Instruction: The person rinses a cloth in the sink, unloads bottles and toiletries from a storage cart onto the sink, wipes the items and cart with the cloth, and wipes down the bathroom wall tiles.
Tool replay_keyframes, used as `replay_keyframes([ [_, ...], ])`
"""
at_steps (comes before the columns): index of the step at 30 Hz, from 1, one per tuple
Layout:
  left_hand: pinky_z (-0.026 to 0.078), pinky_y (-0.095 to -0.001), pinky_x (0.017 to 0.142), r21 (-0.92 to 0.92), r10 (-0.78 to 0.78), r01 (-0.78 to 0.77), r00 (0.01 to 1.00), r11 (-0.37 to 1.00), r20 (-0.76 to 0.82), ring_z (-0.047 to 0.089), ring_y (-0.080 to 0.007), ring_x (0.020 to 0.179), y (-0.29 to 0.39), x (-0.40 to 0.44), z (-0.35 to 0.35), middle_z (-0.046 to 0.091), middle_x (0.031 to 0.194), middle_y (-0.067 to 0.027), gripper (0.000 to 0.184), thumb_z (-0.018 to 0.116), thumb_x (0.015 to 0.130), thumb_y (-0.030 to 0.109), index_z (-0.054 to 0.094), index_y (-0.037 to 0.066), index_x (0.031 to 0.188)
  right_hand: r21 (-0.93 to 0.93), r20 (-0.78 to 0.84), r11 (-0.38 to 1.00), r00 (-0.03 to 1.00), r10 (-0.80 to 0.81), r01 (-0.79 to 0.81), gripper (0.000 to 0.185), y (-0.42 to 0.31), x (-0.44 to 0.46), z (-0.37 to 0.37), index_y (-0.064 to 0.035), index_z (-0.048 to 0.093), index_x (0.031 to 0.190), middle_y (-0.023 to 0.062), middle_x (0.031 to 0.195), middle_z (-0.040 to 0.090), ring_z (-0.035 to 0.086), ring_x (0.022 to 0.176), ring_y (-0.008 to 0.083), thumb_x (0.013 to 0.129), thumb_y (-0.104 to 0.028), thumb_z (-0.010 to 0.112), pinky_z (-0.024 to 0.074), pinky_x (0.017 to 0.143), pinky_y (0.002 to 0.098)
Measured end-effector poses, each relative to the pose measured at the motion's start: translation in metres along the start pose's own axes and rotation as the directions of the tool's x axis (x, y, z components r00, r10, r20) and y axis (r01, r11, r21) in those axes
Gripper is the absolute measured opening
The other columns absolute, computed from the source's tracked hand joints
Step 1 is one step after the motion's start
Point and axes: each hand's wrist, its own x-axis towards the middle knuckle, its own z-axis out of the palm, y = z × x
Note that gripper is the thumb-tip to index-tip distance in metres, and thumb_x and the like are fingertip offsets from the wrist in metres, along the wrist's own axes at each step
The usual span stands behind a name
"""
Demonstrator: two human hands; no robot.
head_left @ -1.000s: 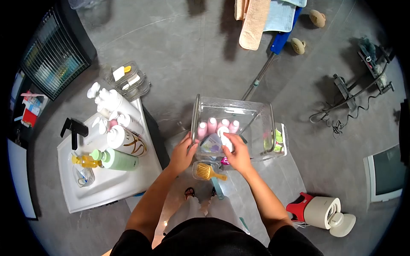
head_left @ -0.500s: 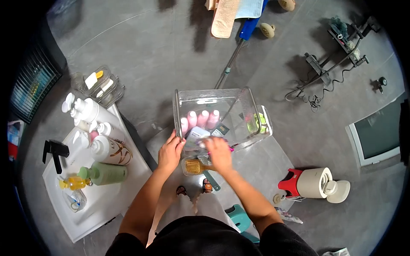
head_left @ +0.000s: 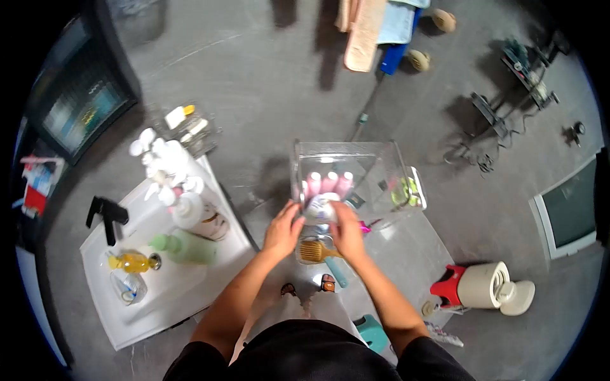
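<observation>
A clear plastic bin (head_left: 375, 149) stands on a low grey table in front of me. My left hand (head_left: 284, 232) grips its near left corner. Inside, several pink bottles (head_left: 329, 182) with white caps stand along the left part. My right hand (head_left: 347, 232) is closed on a white rounded item (head_left: 321, 209) with blurred print, over the near side of the bin; its exact kind is unclear. Beside the bottles lies a dark green packet (head_left: 356, 200). Just below my hands, a wooden paddle hairbrush (head_left: 312, 251) rests in a small clear container.
On the left, a white sink (head_left: 108, 320) holds pump bottles (head_left: 178, 165), a green bottle (head_left: 190, 249) and a yellow bottle (head_left: 133, 261). Clear organizers (head_left: 190, 130) lie behind it. A red and cream appliance (head_left: 476, 286) stands right. A teal stool (head_left: 373, 333) is near my legs.
The camera view has shifted, so everything sits further right. My right hand now has the white item raised near the bin's front wall. My left hand stays at the bin's corner.
</observation>
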Motion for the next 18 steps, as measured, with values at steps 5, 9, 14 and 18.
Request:
replay_keyframes([
  [5, 0.048, -0.0429, 0.094, -0.226, -0.2, 0.23, 0.969, 0.947, 0.145, 0.059, -0.0389, 0.115, 0.017, -0.043, -0.039, 0.059, 0.128, -0.0246, 0.054, 0.061, 0.095, 0.026, 0.042, 0.01, 0.144, 0.283, 0.208, 0.938, 0.968, 0.141, -0.198, 0.043, -0.044, -0.005, -0.014, -0.0027, 0.052, 0.121, 0.0104, 0.105, 0.065, 0.064, 0.089, 0.0174, 0.082, 0.003, 0.069, 0.0514, 0.074, 0.0283],
  [9, 0.053, -0.0346, 0.085, -0.473, -0.166, 0.129, 0.986, 0.872, -0.035, 0.067, -0.0283, 0.105, -0.013, -0.088, -0.062, 0.065, 0.117, -0.0222, 0.057, 0.062, 0.095, 0.016, 0.037, 0.003, 0.144, 0.489, 0.375, 0.872, 0.9, -0.223, 0.013, 0.049, -0.082, -0.004, 0.042, -0.0065, 0.055, 0.124, 0.0109, 0.124, 0.058, 0.06, 0.106, 0.0199, 0.079, 0.004, 0.072, 0.051, 0.076, 0.0283],
  [14, 0.055, -0.0324, 0.078, -0.362, -0.384, 0.314, 0.913, 0.878, -0.139, 0.069, -0.0238, 0.094, -0.036, -0.165, -0.123, 0.068, 0.109, -0.0187, 0.047, 0.065, 0.091, 0.008, 0.045, 0.0, 0.132, 0.588, 0.547, 0.78, 0.605, -0.578, 0.215, 0.049, -0.134, 0.008, 0.097, -0.011, 0.06, 0.118, 0.0101, 0.126, 0.06, 0.055, 0.117, 0.035, 0.073, 0.004, 0.07, 0.0458, 0.096, 0.0429],
  [18, 0.055, -0.0342, 0.08, -0.301, -0.559, 0.49, 0.799, 0.818, -0.221, 0.067, -0.0254, 0.096, -0.054, -0.214, -0.138, 0.065, 0.112, -0.0177, 0.051, 0.07, 0.087, 0.011, 0.046, 0.0, 0.131, 0.497, 0.498, 0.678, 0.462, -0.734, 0.541, 0.042, -0.152, 0.005, 0.117, -0.0136, 0.061, 0.112, 0.0065, 0.125, 0.06, 0.053, 0.122, 0.0299, 0.073, -0.003, 0.073, 0.0324, 0.106, 0.0483],
])
